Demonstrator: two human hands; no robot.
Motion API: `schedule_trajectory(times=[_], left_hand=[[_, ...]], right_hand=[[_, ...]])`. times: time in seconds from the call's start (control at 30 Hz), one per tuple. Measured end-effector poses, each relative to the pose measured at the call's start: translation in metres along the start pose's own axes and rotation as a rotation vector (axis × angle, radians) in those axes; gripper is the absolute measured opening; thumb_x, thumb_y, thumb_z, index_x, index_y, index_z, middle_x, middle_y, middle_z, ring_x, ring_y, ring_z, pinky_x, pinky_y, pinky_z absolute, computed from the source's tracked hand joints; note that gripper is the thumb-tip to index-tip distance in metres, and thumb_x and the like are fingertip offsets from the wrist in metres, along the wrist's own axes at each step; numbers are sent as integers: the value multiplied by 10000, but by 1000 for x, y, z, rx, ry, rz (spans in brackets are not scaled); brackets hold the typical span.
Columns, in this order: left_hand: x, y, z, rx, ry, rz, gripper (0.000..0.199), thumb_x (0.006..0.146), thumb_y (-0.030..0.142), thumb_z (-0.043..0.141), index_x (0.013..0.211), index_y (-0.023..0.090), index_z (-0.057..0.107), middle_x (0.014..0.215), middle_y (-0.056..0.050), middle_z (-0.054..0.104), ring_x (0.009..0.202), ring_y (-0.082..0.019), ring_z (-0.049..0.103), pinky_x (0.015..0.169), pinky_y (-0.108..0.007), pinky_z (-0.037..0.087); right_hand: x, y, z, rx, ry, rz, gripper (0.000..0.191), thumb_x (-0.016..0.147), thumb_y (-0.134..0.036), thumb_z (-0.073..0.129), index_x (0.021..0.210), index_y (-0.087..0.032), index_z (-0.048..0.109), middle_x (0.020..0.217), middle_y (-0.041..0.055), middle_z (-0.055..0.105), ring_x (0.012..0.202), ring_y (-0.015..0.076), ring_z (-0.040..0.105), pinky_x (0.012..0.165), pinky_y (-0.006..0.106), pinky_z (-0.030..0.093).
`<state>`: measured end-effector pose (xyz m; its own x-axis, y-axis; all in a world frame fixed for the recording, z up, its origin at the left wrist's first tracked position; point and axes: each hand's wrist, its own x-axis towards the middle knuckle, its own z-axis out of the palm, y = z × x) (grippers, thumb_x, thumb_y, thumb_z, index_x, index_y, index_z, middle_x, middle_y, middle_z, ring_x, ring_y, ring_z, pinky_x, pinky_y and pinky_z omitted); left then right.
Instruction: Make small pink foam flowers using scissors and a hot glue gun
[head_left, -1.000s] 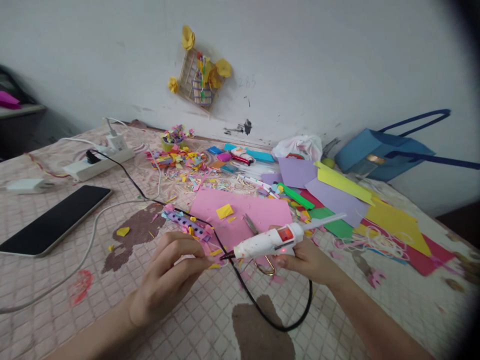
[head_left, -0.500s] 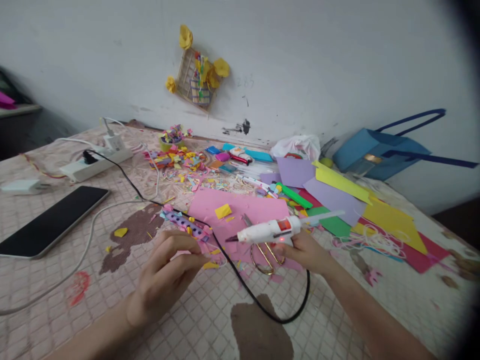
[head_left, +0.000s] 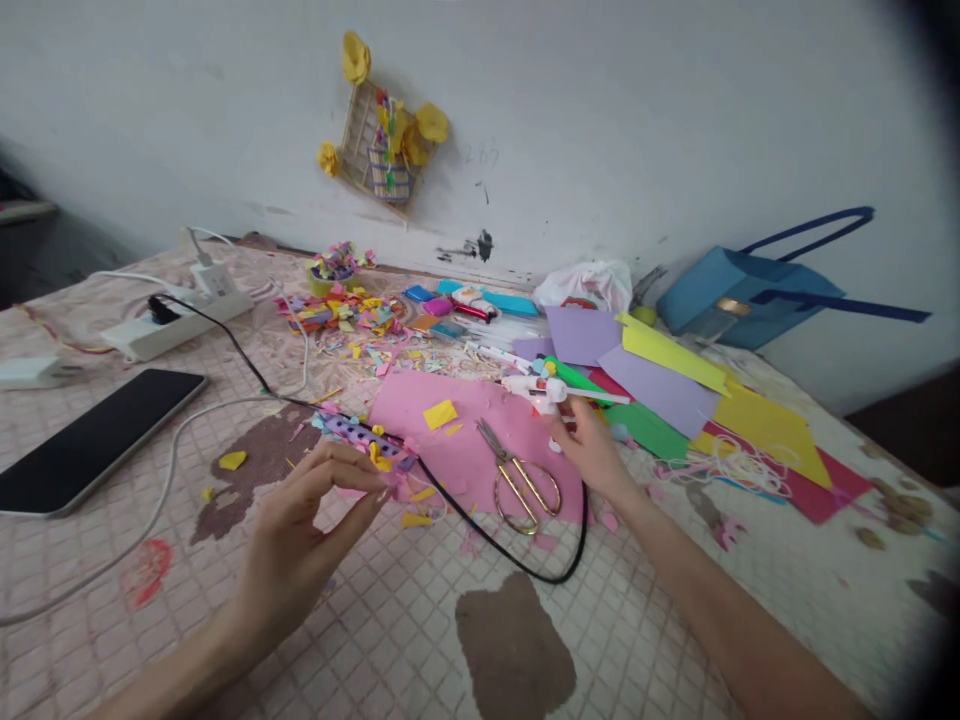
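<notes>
My right hand [head_left: 592, 450] is closed round the handle of a white hot glue gun [head_left: 534, 388], whose nozzle points left over the far side of a pink paper sheet [head_left: 405, 392]. A clear glue stick sticks out of the gun's back. My left hand [head_left: 307, 525] is pinched, thumb against fingertips; whatever lies between them is too small to make out. Just beyond those fingers is a purple dotted strip [head_left: 352, 432] with small paper bits on it. Gold-handled scissors [head_left: 517, 478] lie on the pink sheet between my hands, beside a yellow paper piece [head_left: 440, 414].
The gun's black cord [head_left: 480, 535] loops across the table from a white power strip [head_left: 180, 325]. A phone [head_left: 97, 440] lies at left. Coloured papers [head_left: 660, 390] and a blue bag [head_left: 742, 295] are at right. Paper scraps [head_left: 352, 312] and a small pot [head_left: 334, 280] stand behind.
My right hand has carried the glue gun away from me, lower toward the sheet's far edge, uncovering the scissors. My left hand has shifted slightly left, still pinched.
</notes>
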<state>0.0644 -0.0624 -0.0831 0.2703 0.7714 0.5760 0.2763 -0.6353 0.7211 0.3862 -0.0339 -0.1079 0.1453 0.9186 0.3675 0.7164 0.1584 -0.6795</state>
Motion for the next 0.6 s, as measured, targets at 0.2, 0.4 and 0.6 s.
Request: schedule_trajectory(times=[0.2, 0.4, 0.6], left_hand=[[-11, 0, -7, -33, -259, -275, 76, 807, 200, 567, 737, 200, 598, 709, -2, 628, 659, -156, 574, 592, -284, 458], [-8, 7, -7, -36, -430, -397, 146, 797, 259, 557, 671, 194, 595, 653, 3, 635, 592, -148, 568, 522, -247, 441], [-3, 7, -11, -50, -477, -469, 156, 789, 295, 570, 683, 189, 611, 647, -6, 650, 609, -158, 590, 549, -257, 464]], right_hand=[[-37, -16, -10, 34, 251, 52, 152, 885, -311, 448, 972, -186, 456, 907, 57, 513, 803, 184, 509, 690, 314, 436], [-72, -77, 11, 128, -368, -186, 57, 847, -159, 520, 834, -199, 558, 843, 20, 555, 716, 145, 529, 636, 252, 431], [-69, -101, 44, -87, -584, -355, 145, 834, -81, 515, 922, -192, 547, 958, 26, 539, 823, 154, 547, 723, 278, 440]])
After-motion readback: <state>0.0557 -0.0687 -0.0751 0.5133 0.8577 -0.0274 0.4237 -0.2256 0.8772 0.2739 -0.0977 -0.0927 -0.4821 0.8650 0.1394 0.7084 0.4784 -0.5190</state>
